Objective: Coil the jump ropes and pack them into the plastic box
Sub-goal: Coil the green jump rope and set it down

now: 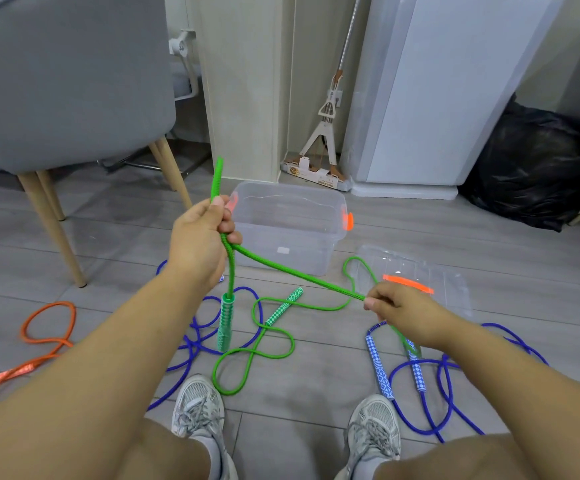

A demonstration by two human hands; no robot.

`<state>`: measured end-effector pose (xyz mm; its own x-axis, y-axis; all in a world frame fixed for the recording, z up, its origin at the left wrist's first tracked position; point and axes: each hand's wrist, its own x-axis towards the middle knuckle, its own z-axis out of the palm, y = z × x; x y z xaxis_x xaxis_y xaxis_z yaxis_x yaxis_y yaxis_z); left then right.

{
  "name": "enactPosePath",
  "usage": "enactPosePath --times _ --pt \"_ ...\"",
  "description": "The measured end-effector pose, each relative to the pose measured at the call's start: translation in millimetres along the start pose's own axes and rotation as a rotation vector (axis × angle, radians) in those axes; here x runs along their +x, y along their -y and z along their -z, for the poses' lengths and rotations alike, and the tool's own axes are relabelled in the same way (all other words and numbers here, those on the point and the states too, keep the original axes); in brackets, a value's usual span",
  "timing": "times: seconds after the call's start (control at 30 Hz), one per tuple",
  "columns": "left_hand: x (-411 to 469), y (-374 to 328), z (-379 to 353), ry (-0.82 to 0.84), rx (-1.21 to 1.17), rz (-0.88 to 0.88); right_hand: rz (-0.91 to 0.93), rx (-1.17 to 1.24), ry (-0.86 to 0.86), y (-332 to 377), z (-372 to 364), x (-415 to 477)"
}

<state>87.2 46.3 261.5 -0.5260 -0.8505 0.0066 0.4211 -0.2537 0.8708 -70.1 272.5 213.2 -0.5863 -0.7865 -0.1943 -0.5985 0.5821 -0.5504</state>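
Knees (164, 455) nearest; left hand (198, 244) clamped on green rope (292, 270) doubled upright, right hand (399, 306) pinching its down-right slanting strand.

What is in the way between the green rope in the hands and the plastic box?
Nothing visible. The left hand and right hand hold the green rope just in front of the box, which is open on top. Its lid lies on the floor to the right of it, off the path.
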Motion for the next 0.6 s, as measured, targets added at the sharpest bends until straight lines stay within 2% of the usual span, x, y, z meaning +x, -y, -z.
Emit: enactPosePath --times 0.17,0.33,0.47,0.6 --pt "-6.1 9.9 0.4 0.08 0.27 0.054 0.191 -0.129 -0.07 27.0 2.5 -2.4" --pt "-18.7 18.1 -9.7 0.251 0.395 0.151 0.331 0.04 -0.123 67.5 3.9 -5.8" --pt "-28.7 26.2 -16.5 0.343 0.487 0.21 0.361 0.089 -0.29 84.9 1.2 -0.5" --pt "-34.1 29.1 -19.7 0.418 0.474 0.288 0.404 0.043 -0.427 92.6 -0.7 8.4"
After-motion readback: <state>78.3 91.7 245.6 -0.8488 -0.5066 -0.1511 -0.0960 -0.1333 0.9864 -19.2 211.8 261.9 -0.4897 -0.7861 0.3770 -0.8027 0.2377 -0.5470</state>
